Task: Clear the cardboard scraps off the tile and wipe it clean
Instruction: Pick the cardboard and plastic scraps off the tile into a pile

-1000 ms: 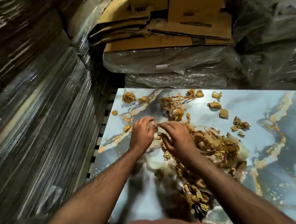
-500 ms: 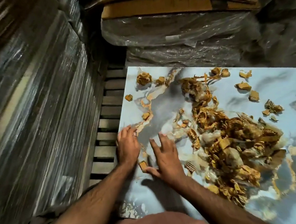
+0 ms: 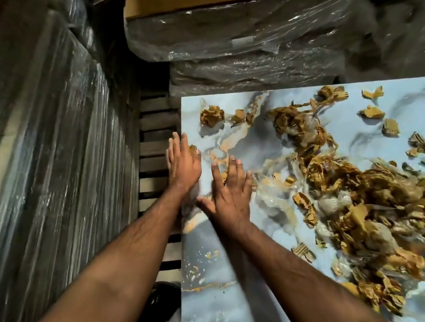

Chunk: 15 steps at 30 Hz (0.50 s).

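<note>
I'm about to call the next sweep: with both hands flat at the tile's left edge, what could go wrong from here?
1. The left hand lies over the tile edge above the slatted pallet; scraps pushed that way could drop between the slats.
2. The big scrap pile is mixed with crumpled plastic film, so a sweep by the right hand may drag and scatter it.
3. Loose far scraps could be missed.
</note>
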Motion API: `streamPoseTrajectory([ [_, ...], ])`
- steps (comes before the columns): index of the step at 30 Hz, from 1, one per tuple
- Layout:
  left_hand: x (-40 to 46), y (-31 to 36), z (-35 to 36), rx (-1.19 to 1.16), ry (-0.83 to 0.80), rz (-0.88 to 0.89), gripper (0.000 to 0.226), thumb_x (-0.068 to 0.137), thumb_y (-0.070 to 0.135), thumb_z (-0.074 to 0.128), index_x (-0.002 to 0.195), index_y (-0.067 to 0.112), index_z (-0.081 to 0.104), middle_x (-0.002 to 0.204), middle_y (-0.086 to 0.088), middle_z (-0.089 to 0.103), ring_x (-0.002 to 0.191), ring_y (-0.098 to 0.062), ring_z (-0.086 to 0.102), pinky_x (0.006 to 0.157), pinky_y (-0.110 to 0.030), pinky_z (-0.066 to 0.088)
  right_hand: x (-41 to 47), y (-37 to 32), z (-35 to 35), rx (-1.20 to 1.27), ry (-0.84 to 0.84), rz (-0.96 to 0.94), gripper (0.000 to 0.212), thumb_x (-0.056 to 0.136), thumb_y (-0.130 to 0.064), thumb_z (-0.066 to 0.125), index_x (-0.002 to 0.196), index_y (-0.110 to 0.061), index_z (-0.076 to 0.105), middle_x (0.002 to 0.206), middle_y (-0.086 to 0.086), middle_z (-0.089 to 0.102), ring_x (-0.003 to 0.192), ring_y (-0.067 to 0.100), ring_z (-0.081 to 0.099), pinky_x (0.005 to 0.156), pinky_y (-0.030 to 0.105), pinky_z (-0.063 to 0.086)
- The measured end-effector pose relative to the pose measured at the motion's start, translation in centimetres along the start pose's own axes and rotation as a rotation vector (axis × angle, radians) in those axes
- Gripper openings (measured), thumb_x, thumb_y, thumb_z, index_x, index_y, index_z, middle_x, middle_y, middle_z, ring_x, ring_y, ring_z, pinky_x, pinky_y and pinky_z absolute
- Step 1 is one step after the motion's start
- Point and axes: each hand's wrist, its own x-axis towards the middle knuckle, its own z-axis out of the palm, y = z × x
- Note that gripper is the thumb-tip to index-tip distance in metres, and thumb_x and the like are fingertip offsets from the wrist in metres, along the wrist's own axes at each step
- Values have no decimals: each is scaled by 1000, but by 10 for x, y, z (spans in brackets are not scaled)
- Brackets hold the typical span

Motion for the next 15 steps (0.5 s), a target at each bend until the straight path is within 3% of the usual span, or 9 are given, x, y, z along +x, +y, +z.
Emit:
streamPoseTrajectory([
  [5, 9, -1, 15, -16, -15, 91, 65, 94, 40, 22, 151, 9, 31, 163, -10, 12, 151, -25, 2, 123, -41, 1, 38, -7, -6, -36, 47, 148, 97, 79, -61, 51, 156, -23, 7, 162, 20, 7, 149, 37, 6, 117, 58, 12],
  [9, 4, 11, 21, 45, -129, 247, 65, 96, 38, 14, 153, 9, 22, 162, -7, 16, 151, -16, 7, 122, -33, -5, 62, -13, -8, -63, 53, 255, 86, 85, -38, 51, 155, -20, 4, 161, 21, 16, 146, 36, 11, 112, 54, 27],
  [12, 5, 25, 20, -115, -176, 246, 64, 96, 38, 15, 154, 10, 20, 162, -5, 17, 150, -11, 9, 122, -28, -1, 73, -12, -15, -120, 53, 290, 78, 90, -29, 46, 155, -24, 3, 162, 18, 18, 142, 33, 21, 107, 48, 33],
  [15, 1, 34, 15, -341, -212, 271, 60, 97, 33, 27, 153, 14, 26, 160, -2, 26, 147, -10, 21, 121, -26, 12, 81, -3, -21, -37, 21, 278, 55, 100, -21, 42, 152, -30, 27, 161, 11, 20, 140, 31, 26, 108, 48, 26],
])
